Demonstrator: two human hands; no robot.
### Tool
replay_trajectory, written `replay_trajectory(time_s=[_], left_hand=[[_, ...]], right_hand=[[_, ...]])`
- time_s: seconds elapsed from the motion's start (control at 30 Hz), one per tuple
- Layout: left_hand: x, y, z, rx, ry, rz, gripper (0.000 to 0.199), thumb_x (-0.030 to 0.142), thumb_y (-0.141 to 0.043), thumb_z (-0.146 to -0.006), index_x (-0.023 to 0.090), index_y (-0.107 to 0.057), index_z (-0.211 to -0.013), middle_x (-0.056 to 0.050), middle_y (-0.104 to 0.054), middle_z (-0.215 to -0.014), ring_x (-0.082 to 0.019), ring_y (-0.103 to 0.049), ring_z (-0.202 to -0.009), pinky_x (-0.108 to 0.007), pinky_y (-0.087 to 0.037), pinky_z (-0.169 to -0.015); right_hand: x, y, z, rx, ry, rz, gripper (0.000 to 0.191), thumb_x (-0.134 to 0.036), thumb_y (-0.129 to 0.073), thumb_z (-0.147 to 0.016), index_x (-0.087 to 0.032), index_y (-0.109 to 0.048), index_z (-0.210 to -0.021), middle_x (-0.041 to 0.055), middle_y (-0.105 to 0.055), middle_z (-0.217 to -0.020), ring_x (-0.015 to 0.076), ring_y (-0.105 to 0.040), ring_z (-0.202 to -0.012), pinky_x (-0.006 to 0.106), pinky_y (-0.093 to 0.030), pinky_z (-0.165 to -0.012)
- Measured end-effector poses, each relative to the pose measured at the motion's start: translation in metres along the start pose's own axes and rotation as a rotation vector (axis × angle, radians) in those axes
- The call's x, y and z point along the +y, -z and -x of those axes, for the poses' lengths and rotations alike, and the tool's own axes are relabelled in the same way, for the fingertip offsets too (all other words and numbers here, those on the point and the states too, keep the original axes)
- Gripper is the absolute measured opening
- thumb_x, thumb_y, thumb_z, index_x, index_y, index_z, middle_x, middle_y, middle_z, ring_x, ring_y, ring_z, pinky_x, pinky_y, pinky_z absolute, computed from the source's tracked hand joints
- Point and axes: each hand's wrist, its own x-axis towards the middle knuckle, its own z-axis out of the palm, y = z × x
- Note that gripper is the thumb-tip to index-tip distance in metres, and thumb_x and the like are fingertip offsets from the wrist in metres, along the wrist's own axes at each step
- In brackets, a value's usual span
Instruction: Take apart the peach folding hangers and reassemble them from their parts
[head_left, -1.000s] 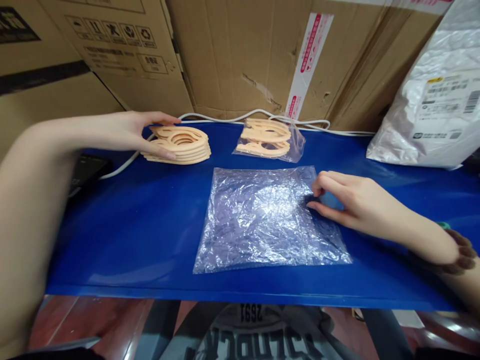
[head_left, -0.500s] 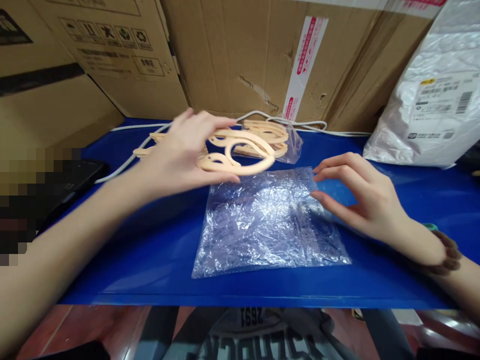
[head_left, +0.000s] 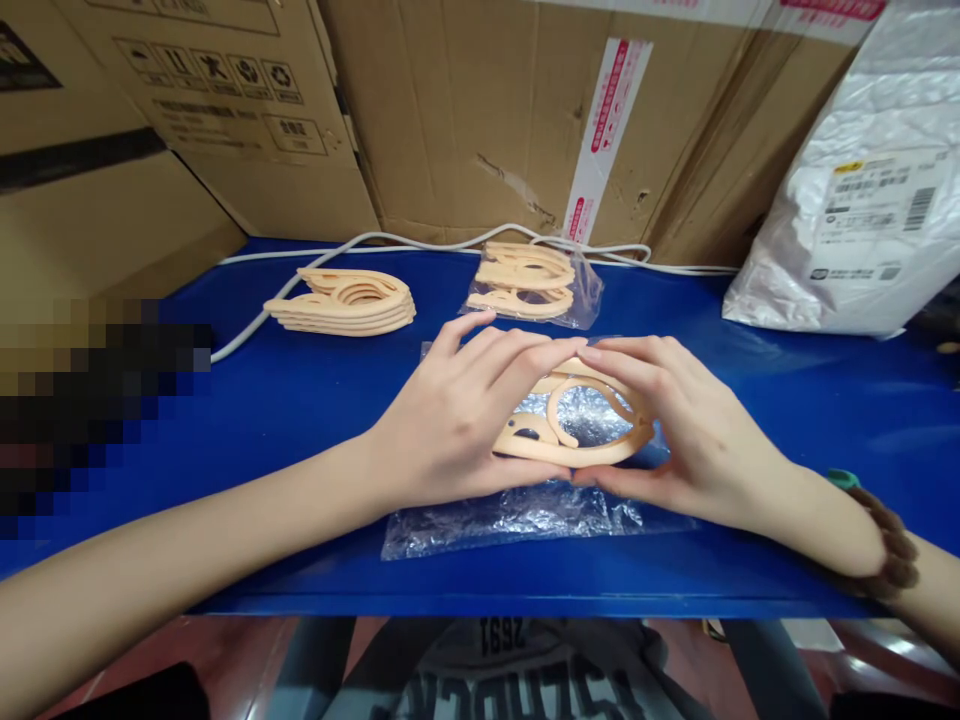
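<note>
A cream plastic folding clothes hanger (head_left: 600,455), folded into an oval, is held between my two hands above a clear plastic bag (head_left: 450,530). My left hand (head_left: 457,415) closes on its left end, thumb along the near edge and fingers over the far edge. Around its right end my right hand (head_left: 690,430) is closed the same way, fingertips meeting those of the left. Both hands cover parts of the hanger. The bag lies flat and crinkled beneath, partly hidden by hands and hanger.
A stack of several folded hangers (head_left: 345,305) lies at the back left. Bagged hangers (head_left: 525,280) rest at the back middle. A white cable (head_left: 420,243) runs along the cardboard boxes (head_left: 465,120). A white parcel (head_left: 847,220) stands at the right on the blue table (head_left: 270,420).
My left hand has carried the hanger from near the stack to the right and closer, over the bag. My right hand has moved left and closed on its right end.
</note>
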Motion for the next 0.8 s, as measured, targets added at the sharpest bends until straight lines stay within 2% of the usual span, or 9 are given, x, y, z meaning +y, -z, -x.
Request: replay_trajectory(time_s=[0.1, 0.23, 0.27, 0.33, 0.43, 0.53, 0.7, 0.8], left_hand=[[-0.003, 0.0, -0.002, -0.067, 0.019, 0.047, 0.088, 0.062, -0.063, -0.087, 0.023, -0.023, -0.155, -0.015, -0.055, -0.145, -0.033, -0.051, -0.135, -0.058, -0.022, -0.122], [-0.016, 0.015, 0.004, -0.259, 0.139, 0.096, 0.114, 0.067, -0.07, -0.079, 0.028, -0.002, -0.162, -0.016, -0.013, -0.168, -0.042, -0.015, -0.154, -0.063, -0.025, -0.12], [-0.022, 0.021, 0.008, -0.329, 0.171, 0.094, 0.12, 0.07, -0.07, -0.076, 0.03, 0.003, -0.162, -0.014, -0.004, -0.17, -0.043, -0.009, -0.154, -0.063, -0.027, -0.119], [-0.038, 0.034, 0.021, -0.49, 0.226, 0.088, 0.127, 0.076, -0.069, -0.072, 0.032, 0.01, -0.161, -0.011, 0.008, -0.17, -0.044, -0.007, -0.154, -0.06, -0.03, -0.119], [-0.062, 0.049, 0.041, -0.698, 0.245, 0.069, 0.124, 0.076, -0.069, -0.071, 0.037, 0.007, -0.16, -0.007, 0.005, -0.17, -0.043, -0.014, -0.153, -0.055, -0.034, -0.117], [-0.078, 0.054, 0.052, -0.728, 0.265, 0.027, 0.122, 0.078, -0.069, -0.07, 0.036, 0.001, -0.161, -0.009, -0.003, -0.169, -0.046, -0.019, -0.151, -0.057, -0.034, -0.116], [-0.084, 0.046, 0.055, -0.806, 0.268, 0.001, 0.117, 0.081, -0.063, -0.072, 0.034, -0.002, -0.16, -0.009, -0.007, -0.168, -0.046, -0.02, -0.151, -0.056, -0.033, -0.117], [-0.078, 0.042, 0.047, -0.836, 0.264, 0.02, 0.117, 0.082, -0.06, -0.074, 0.032, 0.001, -0.16, -0.009, -0.002, -0.168, -0.044, -0.015, -0.152, -0.055, -0.031, -0.118]], right_hand=[[0.003, 0.008, 0.0, -0.041, -0.013, 0.089, 0.075, -0.053, -0.066, -0.088, -0.025, -0.036, -0.151, 0.0132, -0.063, -0.127, 0.0337, -0.06, -0.107, 0.049, -0.049, -0.089], [0.027, 0.036, 0.006, -0.059, -0.131, 0.175, 0.077, -0.056, -0.068, -0.084, -0.028, -0.039, -0.149, 0.0109, -0.066, -0.121, 0.0358, -0.06, -0.102, 0.052, -0.046, -0.089], [0.036, 0.044, 0.008, -0.058, -0.164, 0.171, 0.078, -0.059, -0.066, -0.084, -0.029, -0.038, -0.15, 0.0109, -0.065, -0.123, 0.0368, -0.061, -0.103, 0.054, -0.045, -0.09], [0.055, 0.058, 0.014, -0.092, -0.219, 0.156, 0.081, -0.063, -0.064, -0.084, -0.031, -0.035, -0.152, 0.0104, -0.065, -0.124, 0.0381, -0.061, -0.108, 0.055, -0.045, -0.092], [0.079, 0.07, 0.024, -0.163, -0.287, 0.135, 0.085, -0.068, -0.06, -0.085, -0.032, -0.029, -0.156, 0.0106, -0.066, -0.124, 0.038, -0.061, -0.11, 0.056, -0.045, -0.095], [0.088, 0.07, 0.03, -0.226, -0.28, 0.135, 0.091, -0.069, -0.064, -0.081, -0.032, -0.03, -0.157, 0.0095, -0.068, -0.123, 0.0377, -0.063, -0.106, 0.055, -0.046, -0.092], [0.074, 0.053, 0.025, -0.351, -0.202, 0.059, 0.088, -0.058, -0.069, -0.083, -0.033, -0.029, -0.157, 0.0085, -0.068, -0.125, 0.036, -0.061, -0.105, 0.05, -0.049, -0.085], [0.062, 0.036, 0.018, -0.347, -0.179, 0.055, 0.086, -0.061, -0.067, -0.085, -0.03, -0.032, -0.156, 0.0108, -0.067, -0.124, 0.0356, -0.059, -0.104, 0.048, -0.048, -0.085]])
